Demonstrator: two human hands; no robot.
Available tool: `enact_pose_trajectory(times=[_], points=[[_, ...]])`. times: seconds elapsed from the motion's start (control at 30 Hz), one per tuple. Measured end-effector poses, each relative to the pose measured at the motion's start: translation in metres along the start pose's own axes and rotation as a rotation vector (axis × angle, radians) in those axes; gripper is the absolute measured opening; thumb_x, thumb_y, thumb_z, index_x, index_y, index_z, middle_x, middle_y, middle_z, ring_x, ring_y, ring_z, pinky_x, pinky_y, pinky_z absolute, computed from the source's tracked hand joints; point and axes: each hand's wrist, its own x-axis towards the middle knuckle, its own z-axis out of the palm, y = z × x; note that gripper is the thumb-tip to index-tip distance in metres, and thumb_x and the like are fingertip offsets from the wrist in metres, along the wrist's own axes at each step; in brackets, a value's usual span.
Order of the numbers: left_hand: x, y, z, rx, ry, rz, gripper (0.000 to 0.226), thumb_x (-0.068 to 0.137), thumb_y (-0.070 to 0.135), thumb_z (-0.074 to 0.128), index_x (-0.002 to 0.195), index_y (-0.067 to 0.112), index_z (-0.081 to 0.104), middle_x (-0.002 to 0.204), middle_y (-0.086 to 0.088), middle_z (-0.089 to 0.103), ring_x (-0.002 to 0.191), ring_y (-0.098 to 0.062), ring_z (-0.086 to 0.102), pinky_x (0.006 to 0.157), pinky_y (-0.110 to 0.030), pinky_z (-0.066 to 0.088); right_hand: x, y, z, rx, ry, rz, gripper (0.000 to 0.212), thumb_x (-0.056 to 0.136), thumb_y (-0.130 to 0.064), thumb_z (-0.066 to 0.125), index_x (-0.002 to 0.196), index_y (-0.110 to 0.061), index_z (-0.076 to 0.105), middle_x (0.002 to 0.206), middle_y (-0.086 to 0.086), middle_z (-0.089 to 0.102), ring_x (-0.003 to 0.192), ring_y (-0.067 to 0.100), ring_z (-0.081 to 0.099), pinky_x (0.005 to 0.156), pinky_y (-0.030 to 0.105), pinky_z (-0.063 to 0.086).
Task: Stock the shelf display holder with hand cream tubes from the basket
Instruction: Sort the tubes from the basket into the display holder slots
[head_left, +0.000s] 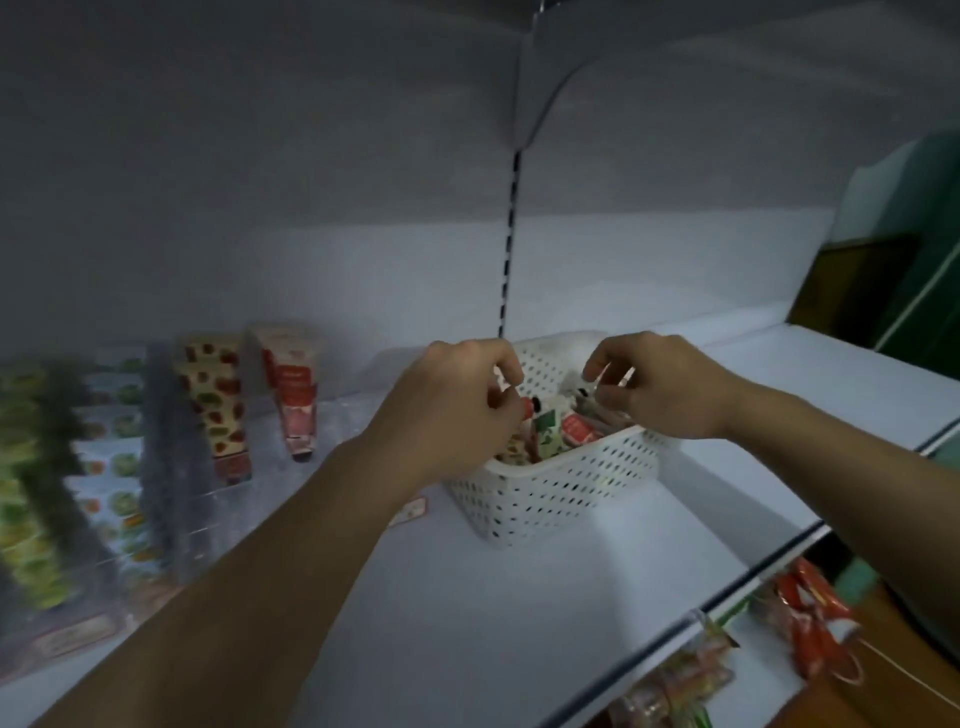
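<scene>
The left forearm (249, 561) ran nearest the camera, crossing the white shelf (467, 623) from the lower left up to the left hand (447, 410), which hung over the near-left corner of the white perforated basket (561, 493). Its fingers (501, 364) were curled inward over the basket's contents; whether they were clamped on anything could not be told, since the blur and the back of the hand hid the tips. The right hand (660, 384) reached in from the right and hovered over the far-right side of the basket, with its fingers (597, 364) bent and drawn toward the thumb, possibly pinching something thin, though that could not be told either.

The hand cream tubes (550, 431) lay loosely piled inside the basket, showing red, green and cream-coloured prints, between and just below the two hands. The basket stood on the shelf near its back panel, just in front of a slotted upright (510, 234).

To the left of the basket, the display holder (171, 467) appeared as clear, blurred dividers with tubes already standing in it: a red-and-white tube (293, 395) nearest the basket, a tube with a red and green fruit pattern (215, 400) beside it, then pale blue ones (117, 431) and green ones (26, 467) farther left. A small red-printed label (413, 511) lay flat on the shelf, partly under the left wrist.

Below the shelf's front edge, at lower right, red packets (810, 618) hung on a lower level.
</scene>
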Motion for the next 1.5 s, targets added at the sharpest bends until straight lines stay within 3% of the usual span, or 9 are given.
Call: enact_pose_trajectory(times=[0.27, 0.5, 0.6, 0.77, 0.9, 1.03, 1.2, 1.37, 1.5], points=[[0.001, -0.014, -0.008, 0.005, -0.106, -0.038, 0.02, 0.091, 0.024, 0.06, 0.071, 0.019, 0.062, 0.076, 0.004, 0.062, 0.067, -0.017, 0.063, 0.062, -0.035, 0.052, 0.02, -0.038, 0.003, -0.082, -0.519, -0.141, 0.049, 0.087, -0.027, 0.075, 0.126, -0.052, 0.06, 0.135, -0.017, 0.057, 0.117, 0.005, 0.053, 0.099, 0.033, 0.045], [0.001, -0.016, -0.012, -0.133, -0.022, -0.084, 0.021, 0.092, 0.018, 0.059, 0.072, 0.017, 0.065, 0.063, 0.0, 0.067, 0.058, -0.018, 0.065, 0.056, -0.033, 0.054, 0.022, -0.05, 0.007, -0.209, -0.573, -0.237, 0.05, 0.092, -0.014, 0.067, 0.135, -0.037, 0.058, 0.138, -0.012, 0.047, 0.123, 0.006, 0.044, 0.092, 0.025, 0.038], [0.001, -0.014, -0.01, -0.181, 0.011, -0.106, 0.021, 0.093, 0.019, 0.058, 0.073, 0.021, 0.064, 0.063, 0.004, 0.069, 0.055, -0.009, 0.064, 0.053, -0.024, 0.051, 0.024, -0.039, 0.012, -0.174, -0.495, -0.273, 0.031, 0.093, -0.015, 0.066, 0.118, -0.032, 0.067, 0.125, -0.007, 0.06, 0.116, 0.016, 0.059, 0.085, 0.025, 0.049], [0.0, -0.011, 0.0, -0.17, -0.022, -0.125, 0.026, 0.096, 0.049, 0.052, 0.106, 0.029, 0.066, 0.093, 0.013, 0.068, 0.081, -0.006, 0.064, 0.076, -0.033, 0.056, 0.028, -0.032, -0.025, 0.004, -0.401, -0.264, 0.014, 0.095, -0.025, 0.066, 0.109, -0.028, 0.067, 0.104, -0.011, 0.072, 0.09, 0.004, 0.071, 0.075, 0.022, 0.054], [0.0, -0.009, -0.001, -0.199, 0.001, -0.052, 0.022, 0.101, 0.044, 0.052, 0.109, 0.028, 0.064, 0.077, 0.008, 0.069, 0.063, -0.01, 0.065, 0.061, -0.039, 0.057, 0.03, -0.043, -0.046, 0.207, -0.313, -0.322, 0.023, 0.097, -0.026, 0.065, 0.118, -0.017, 0.06, 0.101, 0.005, 0.073, 0.081, 0.023, 0.074, 0.066, 0.041, 0.062], [0.002, -0.01, -0.005, -0.427, 0.18, -0.137, 0.016, 0.102, 0.03, 0.052, 0.088, 0.027, 0.06, 0.065, 0.001, 0.063, 0.053, -0.012, 0.062, 0.052, -0.032, 0.053, 0.032, -0.048, -0.028, 0.331, -0.087, -0.103, 0.053, 0.09, -0.031, 0.073, 0.134, -0.023, 0.043, 0.105, 0.0, 0.07, 0.07, 0.016, 0.069, 0.06, 0.029, 0.058], [0.005, -0.005, -0.011, -0.657, 0.213, -0.297, 0.005, 0.099, 0.022, 0.054, 0.1, 0.021, 0.058, 0.073, 0.0, 0.076, 0.065, -0.015, 0.074, 0.062, -0.03, 0.056, 0.03, -0.066, 0.025, 0.089, -0.439, -0.213, 0.045, 0.086, -0.022, 0.076, 0.127, -0.025, 0.058, 0.117, -0.008, 0.067, 0.099, 0.013, 0.068, 0.088, 0.033, 0.059], [0.004, -0.011, -0.008, -0.359, 0.228, -0.238, 0.012, 0.091, 0.018, 0.058, 0.081, 0.021, 0.054, 0.073, 0.001, 0.064, 0.063, -0.005, 0.061, 0.057, -0.024, 0.049, 0.033, -0.072, 0.042, -0.149, -0.374, -0.266, 0.022, 0.089, -0.024, 0.07, 0.111, -0.022, 0.065, 0.101, -0.005, 0.069, 0.09, 0.016, 0.065, 0.077, 0.027, 0.052], [0.003, -0.013, -0.004, -0.255, 0.125, -0.15, 0.016, 0.095, 0.037, 0.063, 0.093, 0.021, 0.062, 0.084, 0.007, 0.066, 0.075, -0.005, 0.062, 0.058, -0.022, 0.042, 0.036, -0.059, 0.019, 0.126, -0.385, -0.247, 0.02, 0.097, -0.023, 0.054, 0.113, -0.018, 0.064, 0.107, 0.009, 0.07, 0.094, 0.026, 0.069, 0.085, 0.047, 0.06]])
